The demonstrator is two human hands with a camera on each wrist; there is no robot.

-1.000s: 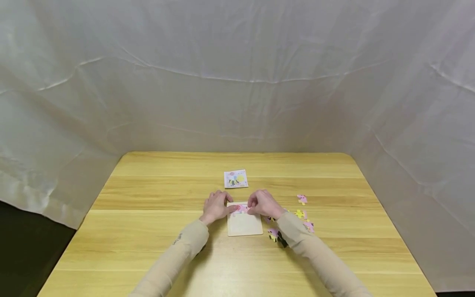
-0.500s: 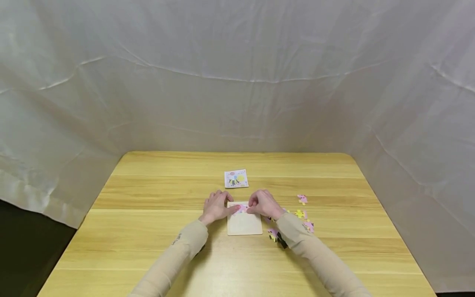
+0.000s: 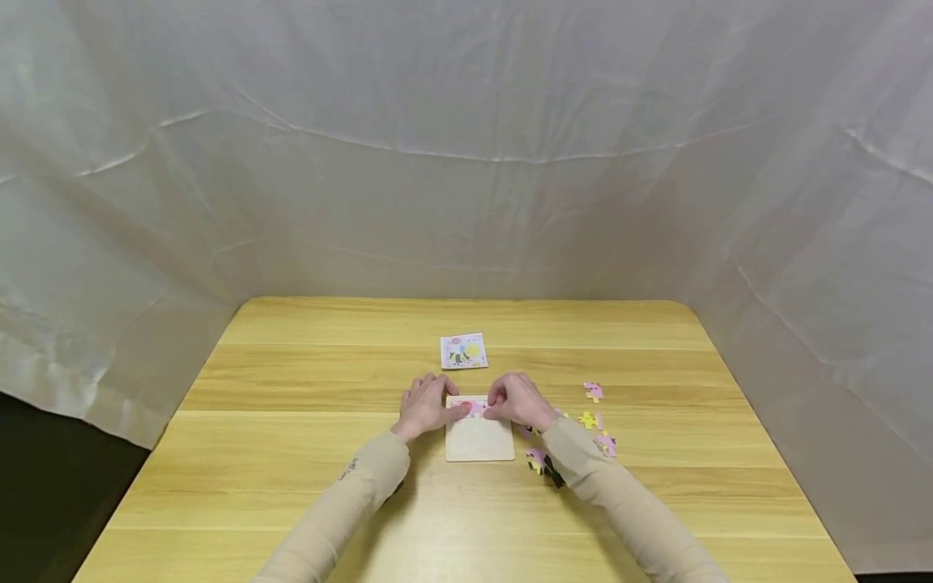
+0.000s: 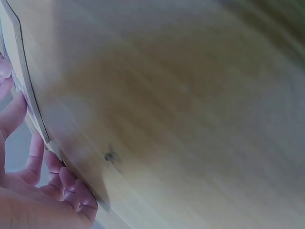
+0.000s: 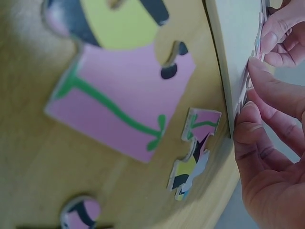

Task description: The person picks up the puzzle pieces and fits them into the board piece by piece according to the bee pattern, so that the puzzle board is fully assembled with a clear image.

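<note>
At the counter's middle: puzzle tray (image 3: 479, 441) lies flat, pink pieces (image 3: 474, 409) seated along its far edge.
Left hand (image 3: 424, 405): fingers straight, fingertips pressing the tray's far left corner.
Right hand (image 3: 516, 400): fingers curled, pinching a pink piece at the tray's far edge.
Loose pieces (image 3: 594, 419): scattered right of the tray.
Picture card (image 3: 462, 351): beyond the hands.

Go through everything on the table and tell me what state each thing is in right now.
Puzzle tray: flat on the table, mostly unfilled.
Pink pieces: set along the tray's far edge, under both hands' fingertips.
Left hand: fingers on the tray's far left corner.
Right hand: fingers curled onto the pink pieces.
Loose pieces: scattered to the tray's right.
Picture card: face up, beyond the tray.
</note>
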